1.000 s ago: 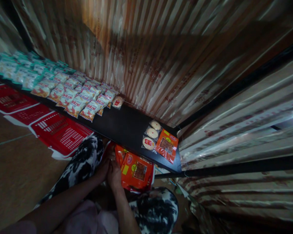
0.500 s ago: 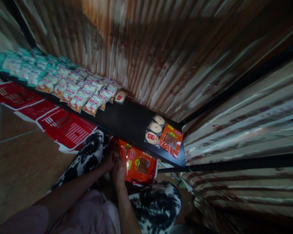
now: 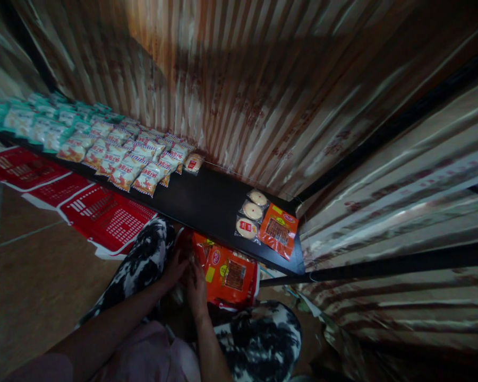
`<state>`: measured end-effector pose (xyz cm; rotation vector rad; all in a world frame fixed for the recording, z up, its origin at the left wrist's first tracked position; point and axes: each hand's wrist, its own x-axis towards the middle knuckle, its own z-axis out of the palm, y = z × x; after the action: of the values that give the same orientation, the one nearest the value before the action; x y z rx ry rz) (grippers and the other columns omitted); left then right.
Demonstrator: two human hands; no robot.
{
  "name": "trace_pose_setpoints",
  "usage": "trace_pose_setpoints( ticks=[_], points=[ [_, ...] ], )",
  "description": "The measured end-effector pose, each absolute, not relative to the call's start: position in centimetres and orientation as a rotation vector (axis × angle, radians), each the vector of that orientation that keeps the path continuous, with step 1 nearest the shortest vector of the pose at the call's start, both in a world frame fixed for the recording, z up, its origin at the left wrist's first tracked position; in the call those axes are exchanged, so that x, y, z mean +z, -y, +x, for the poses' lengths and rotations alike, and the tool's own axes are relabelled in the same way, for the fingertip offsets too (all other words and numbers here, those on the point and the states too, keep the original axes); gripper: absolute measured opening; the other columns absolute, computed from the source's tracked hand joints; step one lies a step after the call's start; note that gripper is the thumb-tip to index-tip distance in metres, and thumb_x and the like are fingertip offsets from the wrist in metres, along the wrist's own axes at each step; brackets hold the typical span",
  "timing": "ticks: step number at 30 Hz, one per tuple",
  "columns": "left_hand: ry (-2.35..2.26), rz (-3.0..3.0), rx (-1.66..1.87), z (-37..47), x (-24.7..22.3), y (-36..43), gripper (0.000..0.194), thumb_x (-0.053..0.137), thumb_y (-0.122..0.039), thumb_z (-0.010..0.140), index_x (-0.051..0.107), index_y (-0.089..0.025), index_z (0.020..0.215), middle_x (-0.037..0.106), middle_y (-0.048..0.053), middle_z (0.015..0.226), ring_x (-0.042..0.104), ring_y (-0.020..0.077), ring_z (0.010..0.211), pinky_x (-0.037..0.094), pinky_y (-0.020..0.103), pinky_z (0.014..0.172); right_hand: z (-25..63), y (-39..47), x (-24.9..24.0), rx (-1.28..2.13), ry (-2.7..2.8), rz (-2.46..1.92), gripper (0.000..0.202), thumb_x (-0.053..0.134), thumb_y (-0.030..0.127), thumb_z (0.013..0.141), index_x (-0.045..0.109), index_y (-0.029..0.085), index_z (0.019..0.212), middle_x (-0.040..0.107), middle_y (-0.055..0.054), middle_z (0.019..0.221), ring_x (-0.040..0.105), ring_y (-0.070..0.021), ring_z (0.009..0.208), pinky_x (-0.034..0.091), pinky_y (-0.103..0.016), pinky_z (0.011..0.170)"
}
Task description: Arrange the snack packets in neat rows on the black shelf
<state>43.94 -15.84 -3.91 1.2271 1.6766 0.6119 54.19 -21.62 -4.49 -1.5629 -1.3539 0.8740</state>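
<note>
My left hand [image 3: 179, 265] and my right hand [image 3: 196, 281] are close together between my knees, just below the front edge of the black shelf [image 3: 207, 204]. Their fingers are dark and blurred, so I cannot make out what they hold, if anything. Beside my right hand, an orange snack bag [image 3: 231, 273] lies in a red basket [image 3: 255, 289] under the shelf edge. Another orange bag [image 3: 279, 231] rests on the shelf's right end, next to round wrapped cakes [image 3: 247, 228]. One more wrapped cake [image 3: 193, 163] sits farther left.
White-and-orange packets [image 3: 123, 170] and teal packets [image 3: 56, 135] cover the shelf's left part. Red baskets [image 3: 111, 217] stand on the floor at left. Dark metal posts [image 3: 354, 265] and a corrugated, plastic-covered wall [image 3: 231, 95] enclose the shelf.
Both hands remain together below the shelf edge, with their fingers slightly shifted. The view has tilted a little, so the shelf and its goods appear slightly lower.
</note>
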Motion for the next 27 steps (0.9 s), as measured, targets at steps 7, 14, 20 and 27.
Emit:
trace_pose_setpoints(
  ticks=[7, 14, 20, 27],
  points=[
    [-1.517, 1.045, 0.740, 44.0, -3.9, 15.9, 0.040, 0.047, -0.041, 0.082, 0.051, -0.015, 0.112, 0.061, 0.010, 0.117, 0.056, 0.0175, 0.112, 0.041, 0.028, 0.095, 54.6, 21.4, -5.0, 0.980, 1.179, -1.489, 0.041, 0.046, 0.021, 0.075, 0.063, 0.020, 0.113, 0.063, -0.008, 0.117, 0.058, -0.0196, 0.110, 0.045, -0.036, 0.096],
    [-1.551, 1.105, 0.689, 44.1, -3.2, 15.9, 0.054, 0.047, -0.035, 0.083, 0.036, -0.010, 0.129, 0.050, 0.015, 0.131, 0.048, 0.0171, 0.121, 0.036, 0.028, 0.101, 54.4, 21.2, -5.0, 1.010, 1.098, -1.442, 0.035, 0.047, 0.026, 0.074, 0.068, 0.019, 0.101, 0.068, -0.009, 0.106, 0.063, -0.0205, 0.099, 0.049, -0.034, 0.088],
    [-1.587, 1.169, 0.664, 44.2, -2.8, 15.8, 0.045, 0.050, -0.033, 0.079, 0.044, -0.013, 0.120, 0.055, 0.014, 0.125, 0.051, 0.0194, 0.117, 0.038, 0.032, 0.100, 54.2, 21.2, -5.0, 0.981, 1.087, -1.455, 0.034, 0.048, 0.028, 0.073, 0.068, 0.019, 0.099, 0.068, -0.010, 0.104, 0.063, -0.0211, 0.097, 0.048, -0.036, 0.089],
    [-1.645, 1.235, 0.724, 44.0, -2.6, 15.5, 0.031, 0.050, -0.025, 0.077, 0.049, -0.015, 0.106, 0.061, 0.010, 0.109, 0.058, 0.0177, 0.104, 0.043, 0.031, 0.094, 53.8, 21.3, -4.4, 0.933, 1.145, -1.451, 0.036, 0.049, 0.022, 0.073, 0.067, 0.020, 0.105, 0.067, -0.009, 0.110, 0.061, -0.0216, 0.102, 0.046, -0.038, 0.092]
  ],
)
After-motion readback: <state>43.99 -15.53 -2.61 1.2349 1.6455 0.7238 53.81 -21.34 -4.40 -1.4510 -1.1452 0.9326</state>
